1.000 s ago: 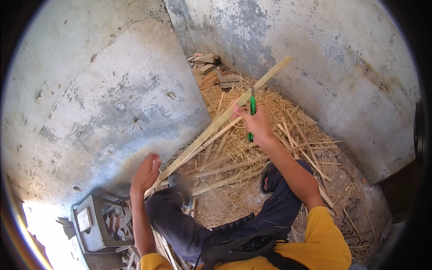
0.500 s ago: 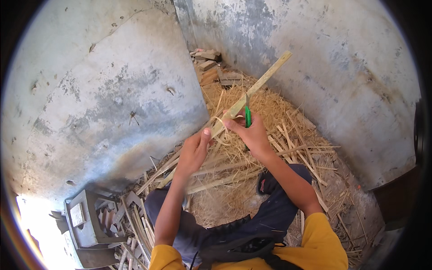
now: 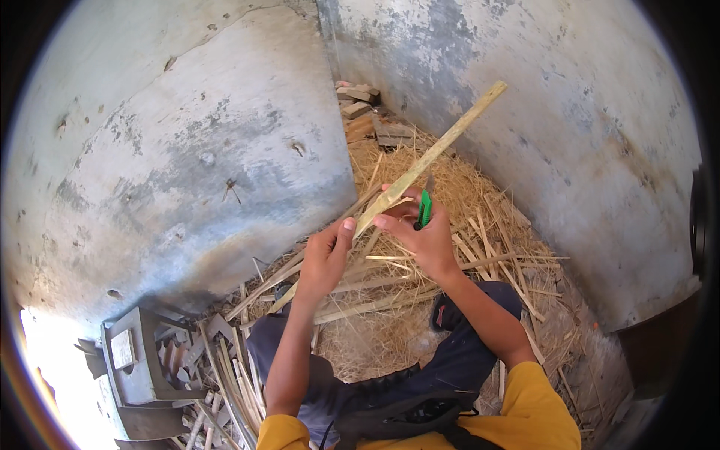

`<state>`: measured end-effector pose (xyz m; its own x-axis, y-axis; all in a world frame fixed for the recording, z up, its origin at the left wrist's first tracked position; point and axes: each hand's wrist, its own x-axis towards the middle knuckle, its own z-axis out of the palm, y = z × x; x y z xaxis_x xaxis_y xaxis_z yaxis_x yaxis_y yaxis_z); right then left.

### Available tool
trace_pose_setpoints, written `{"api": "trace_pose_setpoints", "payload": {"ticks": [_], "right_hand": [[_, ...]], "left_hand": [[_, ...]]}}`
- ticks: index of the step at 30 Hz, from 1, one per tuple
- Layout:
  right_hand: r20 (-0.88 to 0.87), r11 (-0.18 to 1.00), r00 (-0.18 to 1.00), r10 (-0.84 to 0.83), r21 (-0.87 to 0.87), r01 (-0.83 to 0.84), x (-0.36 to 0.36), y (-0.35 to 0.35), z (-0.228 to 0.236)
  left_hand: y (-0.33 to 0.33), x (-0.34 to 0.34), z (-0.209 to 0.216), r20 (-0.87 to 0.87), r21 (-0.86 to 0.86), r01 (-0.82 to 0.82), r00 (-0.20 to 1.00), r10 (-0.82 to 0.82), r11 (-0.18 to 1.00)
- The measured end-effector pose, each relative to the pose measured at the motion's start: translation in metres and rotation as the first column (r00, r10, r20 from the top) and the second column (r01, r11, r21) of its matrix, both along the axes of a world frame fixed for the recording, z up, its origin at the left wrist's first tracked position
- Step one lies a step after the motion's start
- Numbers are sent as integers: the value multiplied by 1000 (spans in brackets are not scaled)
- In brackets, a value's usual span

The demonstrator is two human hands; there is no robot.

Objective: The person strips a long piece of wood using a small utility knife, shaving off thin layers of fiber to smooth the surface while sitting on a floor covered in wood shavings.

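My left hand [image 3: 326,259] grips the lower end of a long, flat bamboo strip [image 3: 442,150], thumb on top. The strip slants away toward the upper right. Closed round a green utility knife [image 3: 424,210], my right hand [image 3: 429,244] is just right of the left one. The knife's blade is out and points up, apart from the strip's right edge. My right thumb and fingertips also touch the strip near its lower part. A thin pale shaving [image 3: 401,202] sticks out beside it, over the right fingers.
Heaped shavings [image 3: 480,176] cover the floor ahead, with loose strips [image 3: 510,270] at right. Broken bricks [image 3: 358,96] lie in the corner where two worn walls [image 3: 202,135] meet. A grey stool-like frame [image 3: 146,367] stands at lower left beside more sticks [image 3: 232,375].
The curled shaving near my left thumb no longer shows there. A thin pale sliver now shows below my hands. The view has shifted slightly, and the knife tilts more to the right.
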<state>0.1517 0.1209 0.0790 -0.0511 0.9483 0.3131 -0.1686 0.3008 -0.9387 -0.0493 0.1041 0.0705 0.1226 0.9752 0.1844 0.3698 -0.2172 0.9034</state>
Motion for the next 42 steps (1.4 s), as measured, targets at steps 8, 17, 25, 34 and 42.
{"api": "trace_pose_setpoints", "payload": {"ticks": [8,17,25,34,42], "right_hand": [[-46,996,999,19,91,-15,-27,3,-2],[-95,980,976,196,-19,-199,-46,2,0],[-51,983,986,159,97,-154,-28,2,0],[41,950,962,268,153,-271,-1,1,-4],[396,949,904,158,192,-251,4,-11,-7]], "left_hand": [[-8,-23,6,46,47,74,996,-76,996],[-17,-19,25,-33,67,18,999,-16,998],[-17,-27,20,-62,77,45,997,-40,996],[-13,-23,6,-25,149,-12,1000,16,989],[-13,-11,12,65,176,9,998,-21,984]]}}
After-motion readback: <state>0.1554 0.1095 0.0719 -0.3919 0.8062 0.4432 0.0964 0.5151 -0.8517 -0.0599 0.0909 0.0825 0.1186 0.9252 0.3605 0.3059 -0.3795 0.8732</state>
